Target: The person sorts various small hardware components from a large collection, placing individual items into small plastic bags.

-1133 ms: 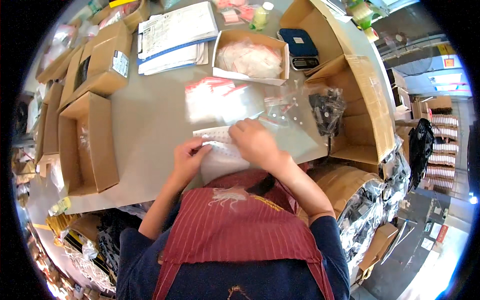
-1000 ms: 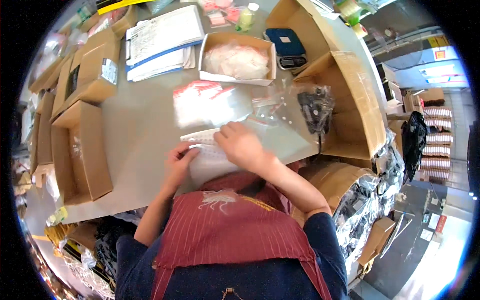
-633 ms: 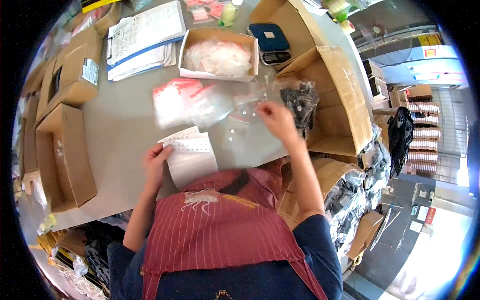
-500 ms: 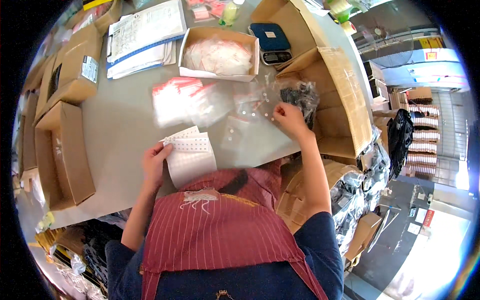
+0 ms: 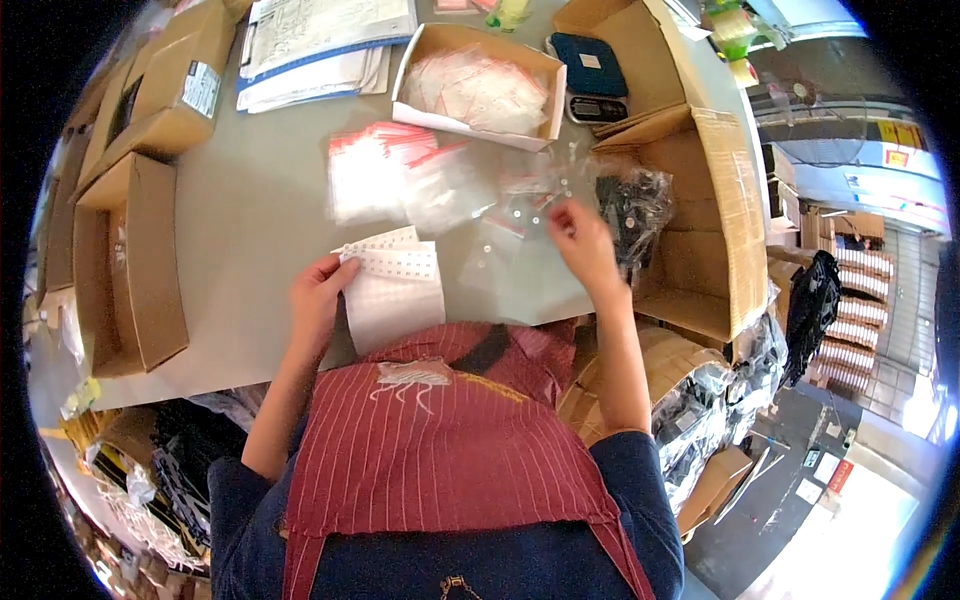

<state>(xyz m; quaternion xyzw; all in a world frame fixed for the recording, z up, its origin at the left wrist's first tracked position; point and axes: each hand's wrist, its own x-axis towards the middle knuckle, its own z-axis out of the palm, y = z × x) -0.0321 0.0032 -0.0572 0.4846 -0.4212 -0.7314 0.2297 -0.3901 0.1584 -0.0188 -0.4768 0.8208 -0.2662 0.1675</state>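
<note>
My left hand (image 5: pixel 322 287) pinches the left edge of white label sheets (image 5: pixel 396 300), printed in rows of small marks; their lower end hangs over the table edge against my apron. My right hand (image 5: pixel 585 248), slightly blurred, has its fingertips pressed together above several small clear zip bags (image 5: pixel 484 268) dotted with small white round labels. Whatever those fingers hold is too small to make out. Left of these bags lies a fanned pile of clear zip bags (image 5: pixel 372 180) with red edges. A clear plastic bag of black parts (image 5: pixel 630 212) sits just right of my right hand.
Behind the pile stands a white open box (image 5: pixel 478 125) full of zip bags. A small scale (image 5: pixel 597 109) lies beside it. Open cardboard boxes flank the table, one at right (image 5: pixel 705 230), one at left (image 5: pixel 150 270). Papers on a blue clipboard (image 5: pixel 325 45) lie at the back.
The view has shifted, so the table things sit further right and higher. My right hand has moved slightly toward the labelled bags, away from the black parts. My left hand keeps its hold on the sheets.
</note>
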